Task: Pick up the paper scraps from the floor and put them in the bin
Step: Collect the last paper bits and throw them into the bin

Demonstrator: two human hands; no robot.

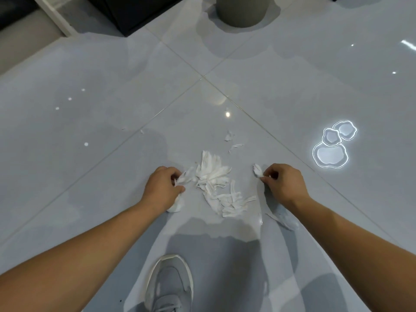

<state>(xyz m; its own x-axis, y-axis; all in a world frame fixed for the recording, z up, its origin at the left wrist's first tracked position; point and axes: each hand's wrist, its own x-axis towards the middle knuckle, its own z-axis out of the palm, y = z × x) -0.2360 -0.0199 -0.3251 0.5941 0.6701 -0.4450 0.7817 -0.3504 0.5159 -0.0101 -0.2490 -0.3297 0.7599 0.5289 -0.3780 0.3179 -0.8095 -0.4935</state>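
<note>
You're over a glossy grey floor (pixel 90 109), with the grey bin (pixel 242 12) well off at the far edge. The pile of paper scraps (pixel 213 179) sits between your hands. Your left hand (pixel 162 188) has its fingers curled, pinching the pile's near edge. Your right hand (pixel 284 183) pinches a small scrap (pixel 257 170) beside the pile. There are stray bits (pixel 229 136) just past it.

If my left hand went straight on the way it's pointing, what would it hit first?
Probably the main pile of paper scraps. The left hand, pinching a loose scrap, points forward and to the right, and the pile lies just beyond it, though depth is hard to judge here.
</note>
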